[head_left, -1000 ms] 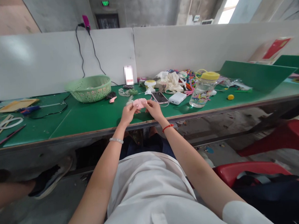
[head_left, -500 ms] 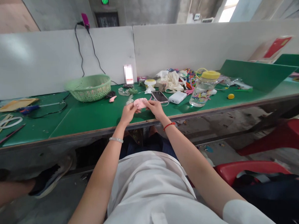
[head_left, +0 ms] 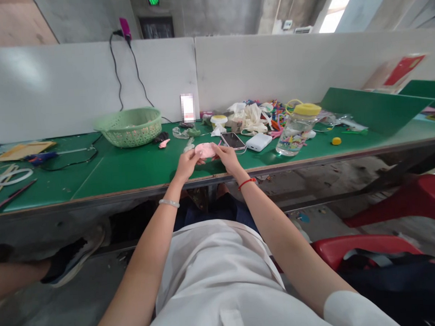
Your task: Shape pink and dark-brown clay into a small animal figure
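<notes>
A flattened, soft-looking pink lump, like modelling clay, is held just above the front edge of the green table. My left hand pinches its left end between thumb and fingers. On the opposite end, my right hand grips it the same way; some fingertips are hidden behind it. A smaller pink piece lies on the table beyond my left hand. Just past my right hand rests a phone, with a white power bank beside it.
A green basket stands at the back left. Right of my hands is a water bottle with a yellow lid. Behind lies a heap of white bags and coloured strands. A red chair is at lower right; another person's leg shows at left.
The pink lump turns slightly in my fingers, and my right fingers shift a little along its end. Both hands keep their hold at nearly the same spot.
</notes>
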Available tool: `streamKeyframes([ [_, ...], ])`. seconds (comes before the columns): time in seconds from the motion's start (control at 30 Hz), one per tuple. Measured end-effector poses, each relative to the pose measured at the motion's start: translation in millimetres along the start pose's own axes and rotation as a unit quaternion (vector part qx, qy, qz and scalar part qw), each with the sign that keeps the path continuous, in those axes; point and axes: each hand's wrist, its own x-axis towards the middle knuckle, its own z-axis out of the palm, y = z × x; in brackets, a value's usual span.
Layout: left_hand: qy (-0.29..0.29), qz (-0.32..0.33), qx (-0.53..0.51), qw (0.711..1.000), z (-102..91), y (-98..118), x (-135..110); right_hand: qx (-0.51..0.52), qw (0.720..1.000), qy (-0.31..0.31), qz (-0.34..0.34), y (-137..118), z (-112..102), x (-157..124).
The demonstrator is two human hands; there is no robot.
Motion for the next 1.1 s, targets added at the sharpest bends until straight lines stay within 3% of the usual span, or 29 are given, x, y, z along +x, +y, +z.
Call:
streamKeyframes([
  [0.67,-0.025,0.015,0.03,0.999,-0.6,0.4,-0.6,0.081,0.995,-0.01,0.055,1.4,-0.1,3.6],
  [0.93,-0.025,0.014,0.025,0.999,-0.8,1.0,-0.5,0.08,0.996,-0.008,0.042,2.2,0.0,3.4],
  [1.1,0.006,0.004,0.009,1.0,-2.1,-0.8,0.6,0.073,0.997,0.016,0.028,0.4,-0.5,2.9],
])
